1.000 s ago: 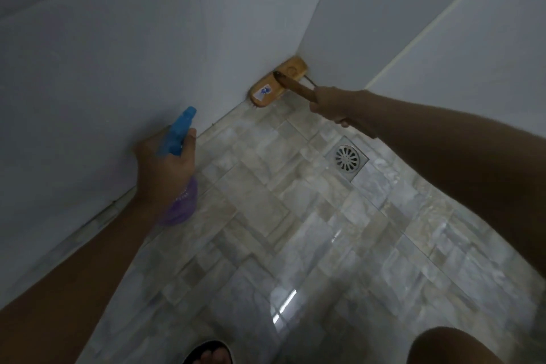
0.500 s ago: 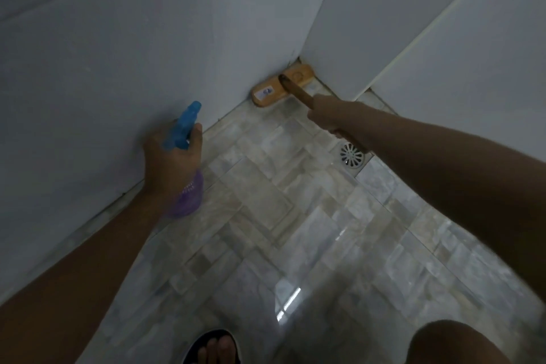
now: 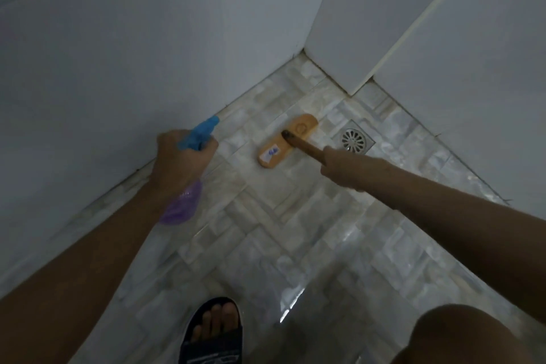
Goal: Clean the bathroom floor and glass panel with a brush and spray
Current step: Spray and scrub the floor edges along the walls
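An orange wooden brush head (image 3: 287, 141) with a small white sticker lies flat on the pale stone-tile floor (image 3: 295, 245), a short way out from the wall corner. Its brown handle (image 3: 304, 146) runs back to my right hand (image 3: 342, 167), which grips it. My left hand (image 3: 180, 161) holds a spray bottle with a blue nozzle (image 3: 200, 133) and a purple body (image 3: 181, 205), close to the left wall and above the floor.
White walls (image 3: 118, 68) close the corner on the left and right. A round metal drain (image 3: 353, 140) sits in the floor just right of the brush. My foot in a dark sandal (image 3: 214, 334) stands at the bottom, and a knee (image 3: 461, 334) shows at bottom right.
The brush head has been drawn out of the wall corner across the floor toward me, beside the drain. The spray bottle stays gripped near the left wall.
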Action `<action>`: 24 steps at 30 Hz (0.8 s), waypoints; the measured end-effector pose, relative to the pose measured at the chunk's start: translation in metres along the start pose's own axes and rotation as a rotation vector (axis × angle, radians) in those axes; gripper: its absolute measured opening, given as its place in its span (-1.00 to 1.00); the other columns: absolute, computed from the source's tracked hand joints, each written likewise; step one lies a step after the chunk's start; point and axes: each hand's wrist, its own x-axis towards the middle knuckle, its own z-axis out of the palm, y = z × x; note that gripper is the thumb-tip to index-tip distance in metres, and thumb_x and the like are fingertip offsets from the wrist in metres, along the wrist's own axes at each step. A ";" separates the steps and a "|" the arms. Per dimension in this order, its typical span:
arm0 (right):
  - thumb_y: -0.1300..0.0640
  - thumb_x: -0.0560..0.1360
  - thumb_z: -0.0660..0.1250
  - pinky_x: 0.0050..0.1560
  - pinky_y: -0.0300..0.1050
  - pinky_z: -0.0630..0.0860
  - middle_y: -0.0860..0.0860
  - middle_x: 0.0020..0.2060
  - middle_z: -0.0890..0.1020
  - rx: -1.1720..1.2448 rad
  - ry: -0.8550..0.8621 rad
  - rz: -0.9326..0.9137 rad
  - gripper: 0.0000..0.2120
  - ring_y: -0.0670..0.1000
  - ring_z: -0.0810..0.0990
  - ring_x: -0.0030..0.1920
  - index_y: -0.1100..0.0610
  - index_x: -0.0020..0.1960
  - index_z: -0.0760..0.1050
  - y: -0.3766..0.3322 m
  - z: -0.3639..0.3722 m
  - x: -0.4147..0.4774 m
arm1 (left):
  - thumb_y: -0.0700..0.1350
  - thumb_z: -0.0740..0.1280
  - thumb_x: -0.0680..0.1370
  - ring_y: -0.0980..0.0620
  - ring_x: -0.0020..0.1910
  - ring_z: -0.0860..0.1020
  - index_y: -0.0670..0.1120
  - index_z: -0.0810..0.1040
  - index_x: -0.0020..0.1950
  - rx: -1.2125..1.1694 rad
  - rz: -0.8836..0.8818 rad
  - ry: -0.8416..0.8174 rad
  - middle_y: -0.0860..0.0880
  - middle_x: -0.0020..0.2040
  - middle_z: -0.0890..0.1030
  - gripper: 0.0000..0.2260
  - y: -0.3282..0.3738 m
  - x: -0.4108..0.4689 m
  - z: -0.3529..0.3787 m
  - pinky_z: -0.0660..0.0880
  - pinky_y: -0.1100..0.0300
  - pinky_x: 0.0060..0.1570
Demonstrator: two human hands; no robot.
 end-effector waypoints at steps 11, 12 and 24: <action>0.14 0.65 0.13 -0.47 -0.11 0.45 0.14 -0.08 0.56 0.147 0.099 -0.058 -0.75 0.13 0.58 -0.32 0.17 0.31 0.33 -0.050 -0.003 0.039 | -0.10 0.50 0.49 0.17 -0.45 0.43 -0.17 0.53 -0.33 -0.030 -0.050 0.146 0.03 -0.44 0.48 -0.73 -0.013 -0.041 -0.051 0.34 0.42 -0.38; 0.14 0.66 0.13 -0.47 -0.13 0.41 0.12 -0.10 0.55 0.147 0.074 -0.056 -0.75 0.09 0.55 -0.32 0.18 0.30 0.33 -0.035 0.008 0.024 | -0.13 0.50 0.49 0.20 -0.47 0.41 -0.16 0.53 -0.33 -0.040 -0.032 0.155 0.06 -0.46 0.46 -0.74 -0.016 -0.046 -0.057 0.34 0.41 -0.39; 0.15 0.64 0.14 -0.42 -0.09 0.53 0.15 -0.15 0.58 0.109 0.129 -0.056 -0.76 0.13 0.61 -0.32 0.13 0.29 0.36 -0.107 -0.013 0.050 | -0.22 0.45 0.51 0.16 -0.50 0.36 -0.13 0.47 -0.36 0.033 0.084 0.261 -0.12 -0.49 0.44 -0.73 -0.044 -0.073 -0.081 0.30 0.37 -0.45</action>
